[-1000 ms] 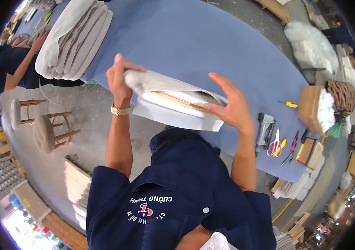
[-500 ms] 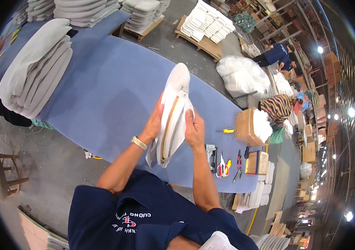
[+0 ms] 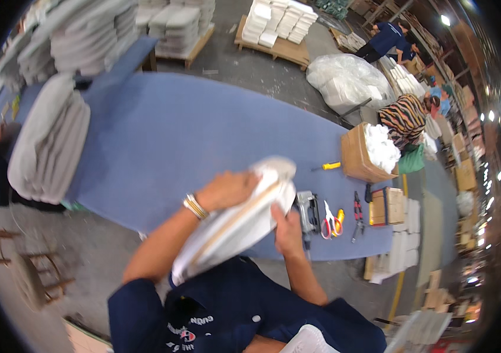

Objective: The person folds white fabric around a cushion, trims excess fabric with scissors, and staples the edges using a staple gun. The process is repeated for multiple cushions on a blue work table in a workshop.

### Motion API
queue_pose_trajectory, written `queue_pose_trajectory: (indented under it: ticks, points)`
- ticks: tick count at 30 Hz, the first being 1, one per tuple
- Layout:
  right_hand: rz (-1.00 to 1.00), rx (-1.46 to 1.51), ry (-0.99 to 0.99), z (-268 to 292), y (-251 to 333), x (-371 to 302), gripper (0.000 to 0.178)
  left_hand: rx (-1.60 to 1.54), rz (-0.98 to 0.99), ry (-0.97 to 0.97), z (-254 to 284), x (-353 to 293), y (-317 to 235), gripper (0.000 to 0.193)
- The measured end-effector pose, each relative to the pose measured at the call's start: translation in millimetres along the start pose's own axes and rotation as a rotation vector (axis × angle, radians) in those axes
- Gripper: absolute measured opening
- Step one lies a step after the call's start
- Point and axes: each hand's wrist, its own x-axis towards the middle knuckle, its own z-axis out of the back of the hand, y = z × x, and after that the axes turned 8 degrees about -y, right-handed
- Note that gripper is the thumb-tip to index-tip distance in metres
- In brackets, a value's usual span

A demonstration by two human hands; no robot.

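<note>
Both hands clasp white padded cushion (image 3: 236,220) over near worktop (image 3: 174,141) edge: left hand (image 3: 227,189) on top, right hand (image 3: 289,230) beneath. Cardboard box (image 3: 359,159) at right holds white stuffing (image 3: 380,147).

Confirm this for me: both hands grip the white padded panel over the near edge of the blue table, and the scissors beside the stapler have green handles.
Not quite. In the head view the scissors have red handles, not green. The rest holds: left hand and right hand grip the white padded panel over the blue table, near the stapler.

Single head view, fisheye, looking down from above, close over blue table (image 3: 191,141) edge
</note>
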Motion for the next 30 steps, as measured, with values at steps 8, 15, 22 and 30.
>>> queue_pose_trajectory:
  ticks: [8,15,22,30]
  points:
    - [-0.490,0.282,-0.195,107,-119,6,0.034,0.326,0.016,0.188,-140,18,-38,0.081]
    - [-0.352,0.161,-0.003,124,-127,41,0.033,0.435,-0.356,-0.024,-167,23,-31,0.084]
    - [0.053,-0.168,-0.142,129,-110,72,0.026,0.220,-0.303,-0.010,-166,40,-4,0.079]
    - [0.410,-0.565,-0.204,78,-65,54,0.041,-0.045,-0.264,-0.025,-140,41,5,0.071]
